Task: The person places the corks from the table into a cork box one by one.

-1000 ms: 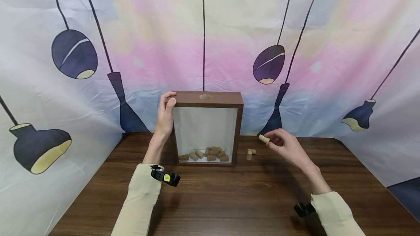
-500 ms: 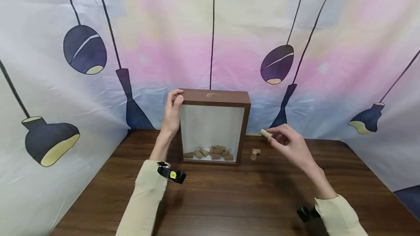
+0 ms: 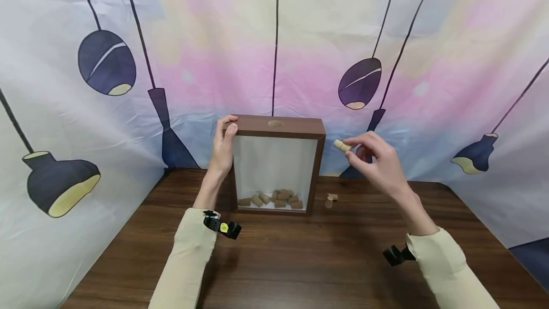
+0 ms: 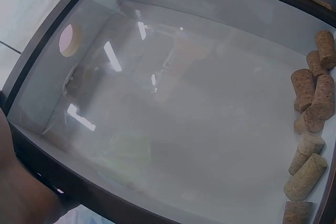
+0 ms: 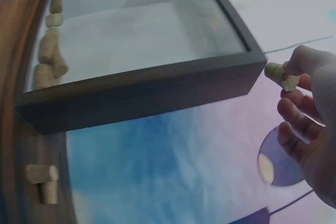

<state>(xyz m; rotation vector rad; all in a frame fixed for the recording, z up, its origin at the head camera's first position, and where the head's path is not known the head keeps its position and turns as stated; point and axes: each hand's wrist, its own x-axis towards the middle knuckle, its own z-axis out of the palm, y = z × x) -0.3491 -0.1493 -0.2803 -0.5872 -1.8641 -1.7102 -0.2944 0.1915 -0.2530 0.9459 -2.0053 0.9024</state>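
Note:
A brown shadow box (image 3: 300, 128) with a clear front and a round hole (image 3: 276, 123) in its top stands upright on the table. My left hand (image 3: 221, 151) grips its upper left corner, thumb at the front and fingers over the top. Between thumb and fingertips, my right hand (image 3: 381, 163) pinches a pale wine cork (image 3: 341, 146) to the right of the box, just below the height of its top. Several corks (image 4: 305, 177) lie along the bottom inside the box, behind the clear front. In the right wrist view the held cork (image 5: 281, 76) appears beyond the box's upper corner.
Two loose corks, one upright (image 3: 328, 203) and one lying behind it (image 3: 332, 197), are on the dark wooden table (image 3: 274, 261) right of the box. A cloth backdrop (image 3: 214, 37) printed with lamps hangs close behind the box.
My right hand has lifted the cork from low near the tabletop to near the height of the box's top. The left hand keeps its hold on the box; the head view has shifted slightly.

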